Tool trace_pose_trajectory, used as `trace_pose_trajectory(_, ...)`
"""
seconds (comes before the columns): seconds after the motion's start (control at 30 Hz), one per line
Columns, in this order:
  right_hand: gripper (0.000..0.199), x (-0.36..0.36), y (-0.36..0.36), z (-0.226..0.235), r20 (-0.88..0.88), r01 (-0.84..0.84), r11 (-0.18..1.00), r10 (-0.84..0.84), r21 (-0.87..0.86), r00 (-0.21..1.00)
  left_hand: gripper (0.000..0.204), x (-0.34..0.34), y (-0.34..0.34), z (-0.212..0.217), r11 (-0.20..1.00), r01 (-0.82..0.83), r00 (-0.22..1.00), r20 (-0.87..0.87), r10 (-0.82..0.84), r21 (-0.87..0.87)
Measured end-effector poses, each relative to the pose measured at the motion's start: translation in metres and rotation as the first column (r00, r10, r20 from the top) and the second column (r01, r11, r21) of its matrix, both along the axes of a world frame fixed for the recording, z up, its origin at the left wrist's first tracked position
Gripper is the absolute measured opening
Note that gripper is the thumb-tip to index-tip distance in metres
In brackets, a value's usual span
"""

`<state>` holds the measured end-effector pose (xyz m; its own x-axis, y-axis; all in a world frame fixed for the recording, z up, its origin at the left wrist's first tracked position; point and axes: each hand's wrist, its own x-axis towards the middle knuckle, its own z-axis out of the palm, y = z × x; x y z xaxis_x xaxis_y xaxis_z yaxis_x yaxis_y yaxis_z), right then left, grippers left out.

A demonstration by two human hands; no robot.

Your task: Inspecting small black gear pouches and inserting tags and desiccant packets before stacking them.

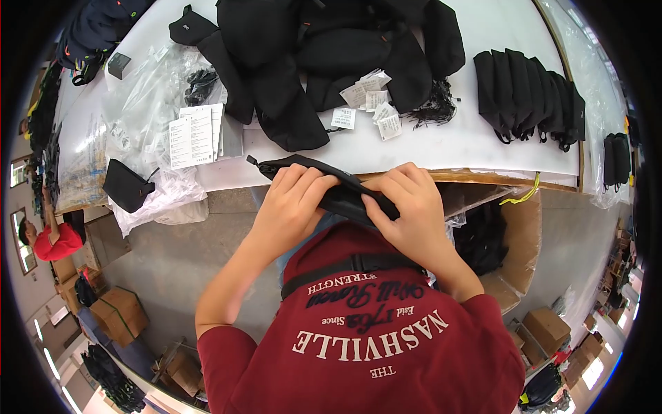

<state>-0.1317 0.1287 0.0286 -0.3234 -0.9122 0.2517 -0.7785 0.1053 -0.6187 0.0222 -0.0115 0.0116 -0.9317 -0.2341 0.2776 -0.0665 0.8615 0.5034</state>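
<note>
Between my two hands, just off the table's front edge, is a black zip pouch (341,201), tilted toward me. My left hand (296,200) grips its left part, fingers curled over the upper edge. Around its right part my right hand (403,200) is closed, thumb on the near side and fingers over the top. A small tab sticks out at the pouch's left end. Beyond my hands lies a pile of black pouches (276,76), with white printed tags (365,93) and a bunch of black cords (434,103) beside it.
A row of black pouches (527,96) stands at the table's right. Left are clear plastic bags (138,103), printed sheets (193,138) and one black pouch (127,186). Under the table's right edge sits an open cardboard box (520,241) with black items. Another person (52,238) is far left.
</note>
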Motion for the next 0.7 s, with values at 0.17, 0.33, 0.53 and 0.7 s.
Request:
trace_pose_trajectory(0.17, 0.012, 0.005, 0.006, 0.000, 0.078, 0.012, 0.999, -0.009, -0.036, 0.997, 0.034, 0.003, 0.000, -0.005, 0.999, 0.020, 0.999, -0.039, -0.021, -0.039)
trace_pose_trajectory(0.33, 0.032, -0.004, 0.013, 0.002, 0.245, -0.090, 0.994, 0.070, 0.068, 0.967, 0.029, 0.005, 0.002, -0.006, 1.000, 0.004, 0.999, -0.054, -0.004, 0.005)
trace_pose_trajectory(0.53, 0.087, -0.041, 0.028, -0.014, 0.484, -0.286, 0.951, 0.198, 0.116, 0.853, 0.021, 0.020, -0.005, 0.007, 0.729, -0.260, 0.931, 0.365, 0.015, 0.633)
trace_pose_trajectory(0.7, 0.053, -0.029, 0.045, -0.041, 0.569, -0.323, 0.896, 0.100, 0.306, 0.816, 0.027, 0.040, -0.007, 0.008, 0.457, -0.324, 0.891, 0.429, -0.145, 0.828)
